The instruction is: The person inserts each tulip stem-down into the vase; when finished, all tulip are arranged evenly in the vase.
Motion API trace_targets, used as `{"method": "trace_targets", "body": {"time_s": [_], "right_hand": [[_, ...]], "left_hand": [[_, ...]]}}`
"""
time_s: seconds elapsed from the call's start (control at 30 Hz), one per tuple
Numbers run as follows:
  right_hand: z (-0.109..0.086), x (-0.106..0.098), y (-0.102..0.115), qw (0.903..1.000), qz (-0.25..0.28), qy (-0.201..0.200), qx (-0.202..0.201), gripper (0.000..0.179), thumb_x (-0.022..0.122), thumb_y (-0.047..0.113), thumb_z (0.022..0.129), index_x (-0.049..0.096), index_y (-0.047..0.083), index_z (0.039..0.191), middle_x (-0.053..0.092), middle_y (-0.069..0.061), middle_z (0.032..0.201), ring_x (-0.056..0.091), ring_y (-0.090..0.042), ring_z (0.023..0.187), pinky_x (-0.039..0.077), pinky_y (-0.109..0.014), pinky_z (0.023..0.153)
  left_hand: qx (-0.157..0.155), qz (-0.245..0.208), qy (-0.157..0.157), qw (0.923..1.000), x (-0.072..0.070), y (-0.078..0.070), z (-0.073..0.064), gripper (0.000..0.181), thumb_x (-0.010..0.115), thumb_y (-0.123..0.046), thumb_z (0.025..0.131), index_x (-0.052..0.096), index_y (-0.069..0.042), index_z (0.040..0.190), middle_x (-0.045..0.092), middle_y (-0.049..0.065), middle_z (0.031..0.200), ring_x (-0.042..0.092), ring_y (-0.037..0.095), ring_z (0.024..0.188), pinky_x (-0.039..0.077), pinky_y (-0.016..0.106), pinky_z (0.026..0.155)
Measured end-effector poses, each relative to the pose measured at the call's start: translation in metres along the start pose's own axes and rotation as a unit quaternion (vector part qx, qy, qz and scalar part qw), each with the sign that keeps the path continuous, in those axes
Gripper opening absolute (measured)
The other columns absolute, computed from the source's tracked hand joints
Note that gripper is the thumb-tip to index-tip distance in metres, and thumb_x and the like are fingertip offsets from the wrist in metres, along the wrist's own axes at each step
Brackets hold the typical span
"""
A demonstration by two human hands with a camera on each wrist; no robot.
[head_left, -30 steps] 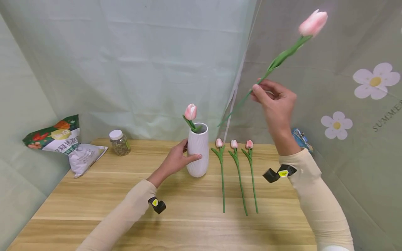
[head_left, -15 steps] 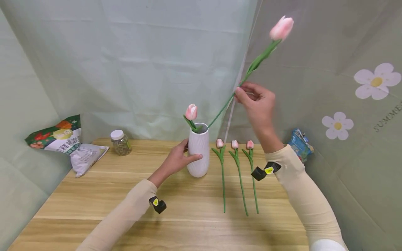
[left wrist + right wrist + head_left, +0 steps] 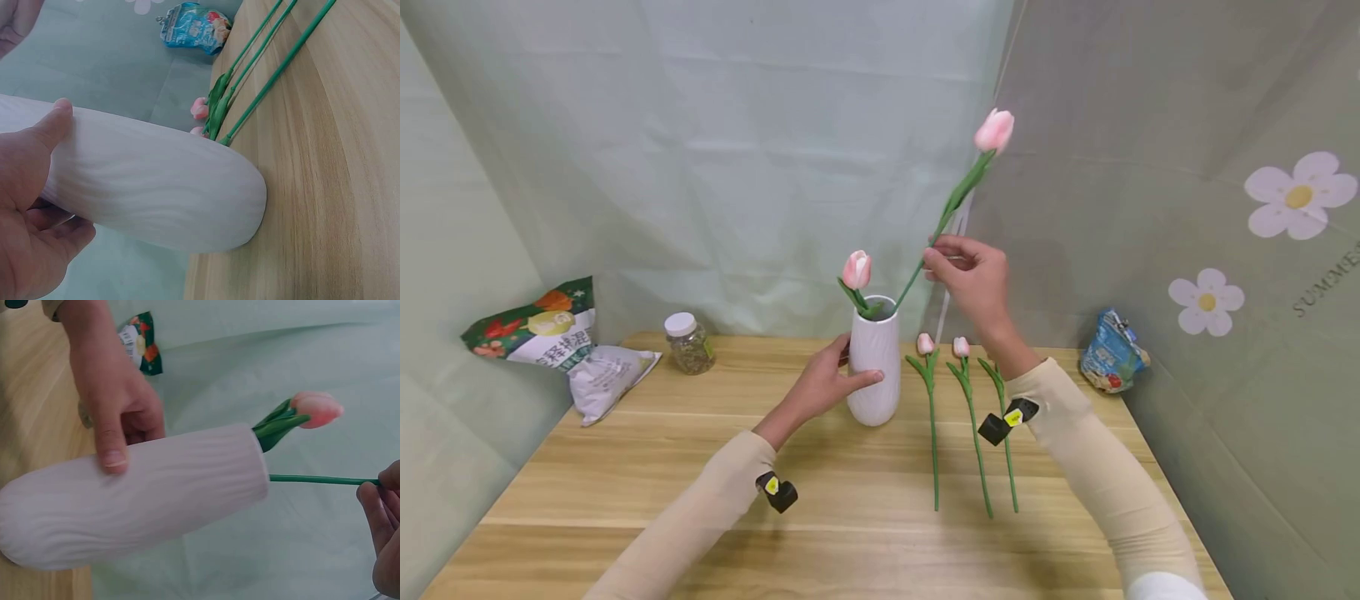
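Observation:
My left hand [image 3: 822, 382] grips the white ribbed vase [image 3: 876, 375] around its side, thumb across the front; the left wrist view shows the vase [image 3: 162, 181] upright on the wood. A pink tulip [image 3: 857, 271] leans out of the vase mouth on the left. Above and to the right, my right hand [image 3: 973, 275] pinches the green stem of another pink tulip [image 3: 995, 131], which tilts to the right. The lower end of that stem [image 3: 319, 479] passes into the vase mouth. How deep it reaches is hidden by the vase wall.
On the wooden table [image 3: 850, 533], several tulips [image 3: 931, 417] lie side by side right of the vase, one bloom hidden behind my right wrist. A lidded jar [image 3: 690, 343] and a green-white bag [image 3: 561, 346] stand at the left. A blue packet [image 3: 1112, 352] sits at the right back.
My right hand has moved left and down with its tulip, and the stem's end has gone from outside the vase into its mouth. The left hand keeps its hold on the vase.

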State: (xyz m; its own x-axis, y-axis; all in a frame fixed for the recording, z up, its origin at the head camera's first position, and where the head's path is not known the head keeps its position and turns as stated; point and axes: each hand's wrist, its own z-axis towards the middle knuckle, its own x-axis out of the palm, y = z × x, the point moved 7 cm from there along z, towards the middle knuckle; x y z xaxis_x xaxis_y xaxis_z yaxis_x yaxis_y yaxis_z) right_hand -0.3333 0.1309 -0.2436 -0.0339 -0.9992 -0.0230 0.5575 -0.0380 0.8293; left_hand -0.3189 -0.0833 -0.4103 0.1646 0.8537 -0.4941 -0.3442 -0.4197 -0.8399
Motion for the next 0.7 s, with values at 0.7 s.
{"method": "trace_targets", "body": {"time_s": [0.7], "right_hand": [[-0.027,0.030,-0.048,0.9905,-0.080,0.092,0.064,0.026,0.075,0.019,0.095,0.076,-0.003,0.108,0.074,-0.020,0.097,0.071,-0.029,0.085,0.064,-0.040,0.073]], "left_hand": [[-0.002,-0.003,0.004,1.0000,0.001,0.000,-0.001,0.081,0.080,-0.040,0.089,0.043,-0.004,0.151,0.058,0.015,0.142,0.056,0.030,0.131,0.047,0.048,0.112]]}}
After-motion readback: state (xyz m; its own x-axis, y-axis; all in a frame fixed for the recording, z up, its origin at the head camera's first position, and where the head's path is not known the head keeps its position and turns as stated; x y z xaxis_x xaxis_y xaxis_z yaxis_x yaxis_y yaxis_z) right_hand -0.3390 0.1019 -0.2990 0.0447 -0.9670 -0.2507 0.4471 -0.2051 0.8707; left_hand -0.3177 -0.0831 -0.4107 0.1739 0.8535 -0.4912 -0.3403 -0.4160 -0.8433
